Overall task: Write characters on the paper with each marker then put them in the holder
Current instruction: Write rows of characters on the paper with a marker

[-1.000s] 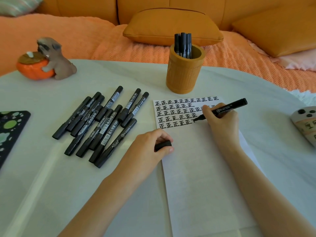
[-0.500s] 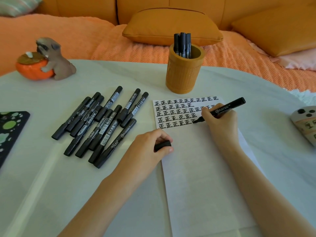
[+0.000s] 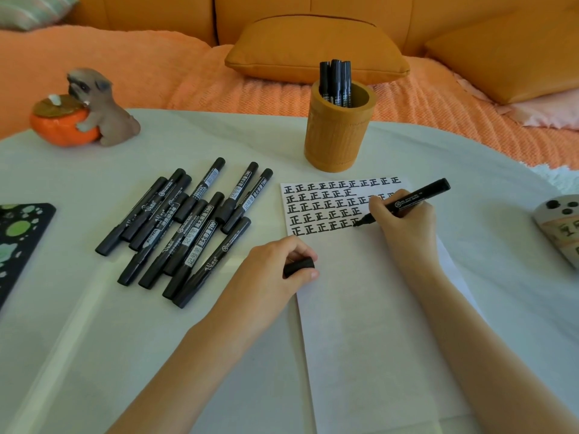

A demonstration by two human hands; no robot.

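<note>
A white sheet of paper [image 3: 369, 308] lies on the table, its top filled with rows of black characters. My right hand [image 3: 404, 223] grips an uncapped black marker [image 3: 416, 198] with its tip on the paper at the end of the lowest row. My left hand [image 3: 275, 267] rests at the paper's left edge and pinches the marker's black cap [image 3: 299, 267]. Several capped black markers [image 3: 188, 227] lie in a loose pile left of the paper. Behind the paper stands an orange-brown holder [image 3: 338, 136] with several markers upright in it.
A dog-and-pumpkin figurine [image 3: 84, 111] sits at the table's back left. A dark tray with green spots [image 3: 18, 239] lies at the left edge. A pale patterned object [image 3: 560, 230] is at the right edge. An orange sofa with cushions runs behind the table.
My right hand and the marker tip have shifted slightly along the lowest row of characters. The left hand holds the cap in the same place.
</note>
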